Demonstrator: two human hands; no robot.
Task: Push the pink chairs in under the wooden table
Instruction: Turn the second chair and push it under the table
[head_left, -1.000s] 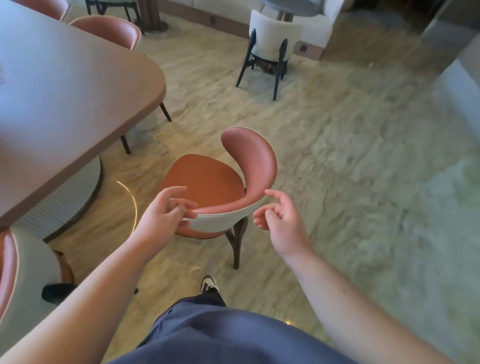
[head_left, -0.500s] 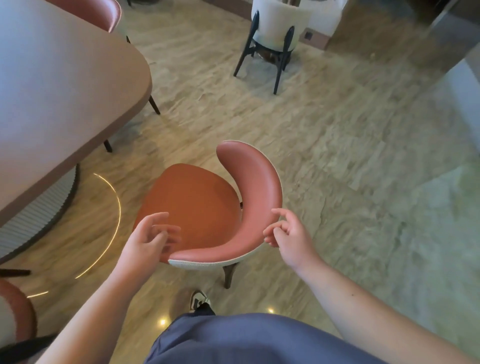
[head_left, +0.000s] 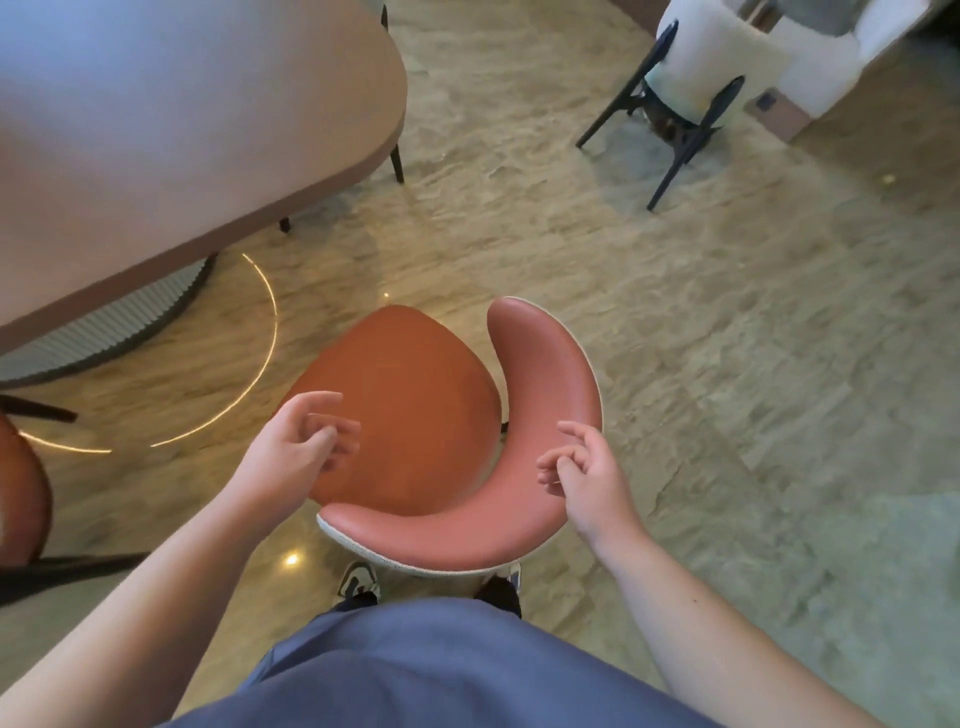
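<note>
A pink chair (head_left: 540, 415) with an orange-brown seat and a curved pink backrest stands on the floor right below me, away from the wooden table (head_left: 182, 119) at the upper left. My left hand (head_left: 301, 452) hovers over the left side of the seat, fingers apart, holding nothing. Fingers loosely curled, my right hand (head_left: 582, 473) hangs over the right bend of the backrest; I cannot tell if it touches it. Another pink chair (head_left: 21, 499) shows partly at the left edge.
The table's ribbed round base (head_left: 104, 327) stands left of the chair. A white chair with dark legs (head_left: 696, 78) stands at the upper right beside a white sofa (head_left: 831, 57). Dark chair legs (head_left: 397, 161) show beyond the table's far corner. My feet are under the backrest.
I have stepped up to the chair, so it now lies directly beneath me. Both hands have moved from beside the backrest to over the seat and backrest, still holding nothing.
</note>
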